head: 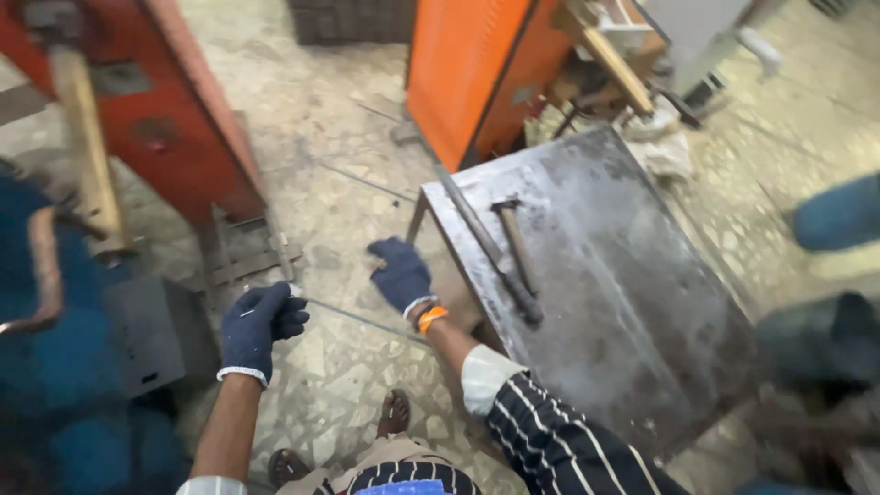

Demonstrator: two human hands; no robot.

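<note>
Left hand (259, 323), 7 o'clock: dark blue glove, white cuff edge. Right hand (401, 273), centre: same dark blue glove, white edge, orange wristband (431, 318). Sleeve (559, 445), 5 o'clock: navy with thin white stripes. Metal table (632, 302), 3 o'clock: grey, dark-stained. Cabinet (477, 69), 12 o'clock: orange. Frame (174, 128), 10 o'clock: red. Floor (339, 183): speckled beige-grey.

head view, steeply downward, near gloved hands (330, 298)
</note>
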